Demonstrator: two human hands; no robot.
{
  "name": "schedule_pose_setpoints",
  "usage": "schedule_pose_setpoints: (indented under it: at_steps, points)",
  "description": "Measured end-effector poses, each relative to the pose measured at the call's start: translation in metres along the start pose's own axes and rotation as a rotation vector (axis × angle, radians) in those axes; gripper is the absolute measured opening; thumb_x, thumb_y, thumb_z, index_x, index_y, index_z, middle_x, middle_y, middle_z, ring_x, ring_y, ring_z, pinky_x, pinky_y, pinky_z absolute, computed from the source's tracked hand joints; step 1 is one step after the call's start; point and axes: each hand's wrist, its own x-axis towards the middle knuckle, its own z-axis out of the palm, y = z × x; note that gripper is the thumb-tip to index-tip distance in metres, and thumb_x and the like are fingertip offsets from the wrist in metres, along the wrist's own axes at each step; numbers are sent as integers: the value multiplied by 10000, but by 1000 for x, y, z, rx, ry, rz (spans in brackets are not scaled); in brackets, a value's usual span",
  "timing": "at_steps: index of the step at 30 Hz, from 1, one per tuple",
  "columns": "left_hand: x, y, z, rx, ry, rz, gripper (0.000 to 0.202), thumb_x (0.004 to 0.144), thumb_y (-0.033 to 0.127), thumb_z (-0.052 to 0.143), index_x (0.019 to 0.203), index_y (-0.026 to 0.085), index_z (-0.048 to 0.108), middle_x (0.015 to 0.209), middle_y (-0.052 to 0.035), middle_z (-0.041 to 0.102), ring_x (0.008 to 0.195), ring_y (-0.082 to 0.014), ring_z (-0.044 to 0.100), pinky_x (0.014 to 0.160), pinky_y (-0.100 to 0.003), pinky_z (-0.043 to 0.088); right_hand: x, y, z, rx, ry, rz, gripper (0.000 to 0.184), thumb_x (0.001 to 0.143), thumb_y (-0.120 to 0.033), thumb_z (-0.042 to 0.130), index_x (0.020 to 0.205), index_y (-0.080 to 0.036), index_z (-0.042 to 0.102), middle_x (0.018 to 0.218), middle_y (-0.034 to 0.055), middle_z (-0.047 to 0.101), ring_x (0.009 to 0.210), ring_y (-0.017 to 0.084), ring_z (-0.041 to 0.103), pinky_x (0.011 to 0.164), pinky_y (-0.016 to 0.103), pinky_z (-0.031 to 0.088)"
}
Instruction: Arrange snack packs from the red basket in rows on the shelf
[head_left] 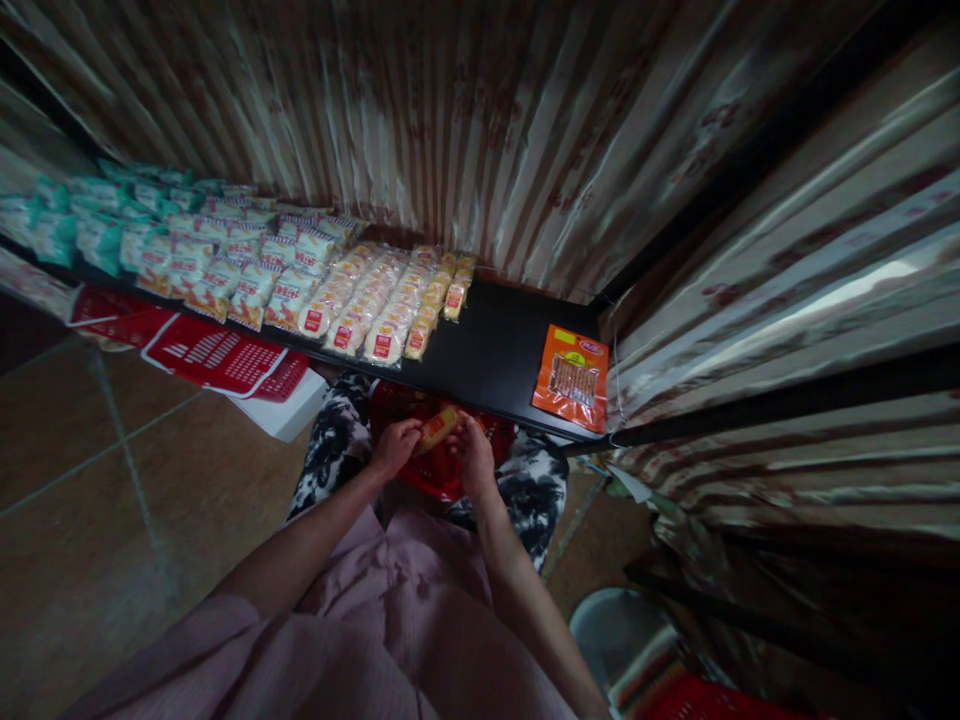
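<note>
Between my two hands is a small wrapped snack [438,429] in yellowish packaging with a red label. My left hand [397,446] pinches its left end and my right hand [471,450] grips its right end. Below it, a red basket [442,484] sits between my knees; its contents are hard to make out. Ahead on the black shelf [502,335] stand rows of similar yellow wrapped snacks [420,328]. To their left lie rows of round, pale wrapped snacks [384,340] with red labels.
White-and-orange snack bags [251,290] and teal bags [97,235] fill the shelf's left part. An orange packet [573,378] lies at its right end. Red baskets [217,355] and a white box [281,405] are below. A striped curtain [450,120] hangs behind; a round basin [619,630] stands lower right.
</note>
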Motion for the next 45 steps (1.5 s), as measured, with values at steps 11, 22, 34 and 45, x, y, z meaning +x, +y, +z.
schedule_pose_setpoints:
  at_steps: [11,22,34,45]
  points:
    - [13,4,-15,156,-36,141,276,773,199,463,912,183,701,894,-19,711,821,-145,643,745,-212,481,10,9,-17,-272,-24,-45,450,621,-482,644,947,-173,672,741,0,653,490,82,473,433,203,338]
    - [8,18,-14,-367,95,-52,304,774,295,580,1030,131,601,845,-32,639,517,-61,586,454,-159,469,-2,9,-10,-90,-7,-33,315,580,-379,691,806,-175,610,682,-35,612,466,49,446,448,178,343]
    - [10,24,-1,-480,169,-2,267,689,240,652,934,140,623,924,-70,681,803,-146,636,724,-256,523,-9,14,-1,-208,-38,-154,317,596,-383,712,815,-188,590,744,-14,618,651,111,549,580,211,422]
    - [8,23,5,-328,132,13,238,716,266,588,912,141,642,882,-64,697,797,-168,647,717,-265,508,2,21,-3,-327,-78,-212,334,648,-440,678,838,-189,566,787,7,630,722,142,592,715,268,488]
